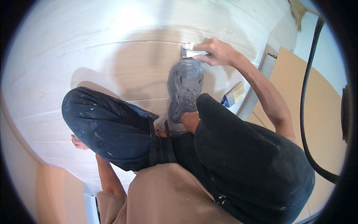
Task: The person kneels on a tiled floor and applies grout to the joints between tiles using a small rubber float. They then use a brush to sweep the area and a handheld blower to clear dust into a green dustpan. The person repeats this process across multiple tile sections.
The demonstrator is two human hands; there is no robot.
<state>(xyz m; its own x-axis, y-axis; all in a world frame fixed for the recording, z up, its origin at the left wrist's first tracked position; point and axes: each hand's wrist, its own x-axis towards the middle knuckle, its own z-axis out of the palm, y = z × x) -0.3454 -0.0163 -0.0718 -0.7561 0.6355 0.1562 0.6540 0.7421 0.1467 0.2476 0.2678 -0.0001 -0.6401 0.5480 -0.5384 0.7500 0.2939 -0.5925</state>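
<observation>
This looks like a room in a home that is being fixed up. The floor (93, 56) is made of pale wood-look planks with thin lines between them. A paintbrush (233, 95) lies on it, near the edge where sheets of brown cardboard (298, 86) cover more of the floor. A thick black cable (304, 112) runs over the cardboard. The person's dark trousers (108, 130) are dotted with small white specks, like paint or plaster.

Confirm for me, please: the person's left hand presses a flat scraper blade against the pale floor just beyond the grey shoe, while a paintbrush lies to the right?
Not quite: the head view shows the right hand pressing the scraper on the pale floor, just beyond the grey shoe. The paintbrush does lie to the right.
</observation>
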